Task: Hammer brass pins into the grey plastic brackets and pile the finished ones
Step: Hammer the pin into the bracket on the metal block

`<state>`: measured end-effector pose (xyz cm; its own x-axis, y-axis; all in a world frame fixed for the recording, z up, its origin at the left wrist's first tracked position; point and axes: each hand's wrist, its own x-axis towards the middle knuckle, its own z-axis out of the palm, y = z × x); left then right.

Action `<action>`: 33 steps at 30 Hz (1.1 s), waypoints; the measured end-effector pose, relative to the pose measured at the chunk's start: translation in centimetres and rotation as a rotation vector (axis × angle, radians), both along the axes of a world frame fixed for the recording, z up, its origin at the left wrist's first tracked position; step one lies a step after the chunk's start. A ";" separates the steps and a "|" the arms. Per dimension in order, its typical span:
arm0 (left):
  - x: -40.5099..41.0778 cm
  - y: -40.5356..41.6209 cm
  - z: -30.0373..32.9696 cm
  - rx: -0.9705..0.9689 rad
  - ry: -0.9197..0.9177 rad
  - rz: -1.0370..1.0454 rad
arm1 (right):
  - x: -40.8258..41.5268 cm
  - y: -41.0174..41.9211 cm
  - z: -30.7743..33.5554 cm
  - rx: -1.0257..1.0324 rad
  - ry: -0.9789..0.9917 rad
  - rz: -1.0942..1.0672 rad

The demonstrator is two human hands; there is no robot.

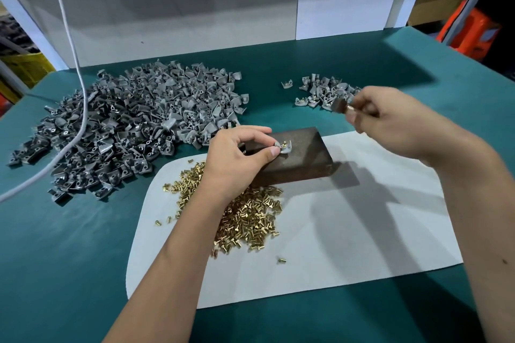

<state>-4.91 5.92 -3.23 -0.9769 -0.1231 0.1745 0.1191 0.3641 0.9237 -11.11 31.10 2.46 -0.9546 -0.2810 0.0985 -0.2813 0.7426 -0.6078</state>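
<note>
The left hand (237, 157) is held palm-down, forearm extended forward, a small bracket (283, 147) pinched between thumb and forefinger. The right hand (390, 117) (raised higher) is curled around a hammer (340, 106), its head left of the fingers.

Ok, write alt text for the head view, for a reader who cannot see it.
A left hand pinches a grey bracket with a brass pin on a dark block, while the right hand holds a small hammer raised above it. Loose brass pins lie on a white mat; bracket piles sit behind.
</note>
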 end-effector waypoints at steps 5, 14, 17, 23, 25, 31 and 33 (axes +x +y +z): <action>0.1 -0.1 -0.1 -0.010 0.005 -0.005 | 1.5 -3.7 1.2 -0.101 0.048 0.159; 0.1 0.0 -0.1 -0.021 0.072 -0.025 | 2.3 -5.9 -0.4 0.118 0.073 0.168; 0.0 0.0 -0.2 -0.030 0.066 -0.008 | 2.6 -6.2 0.0 0.165 0.078 0.181; -0.2 0.1 -0.1 0.016 0.024 0.005 | 2.8 -6.0 1.8 0.129 0.265 0.084; -0.2 0.0 -0.1 0.044 0.002 0.006 | 3.4 -6.2 1.8 0.082 0.329 0.055; -0.1 -0.1 -0.1 0.055 -0.024 0.011 | 4.3 -6.6 1.5 0.427 0.129 0.120; -0.2 -0.1 0.0 0.052 -0.026 0.010 | 4.1 -6.0 2.1 0.316 0.272 0.071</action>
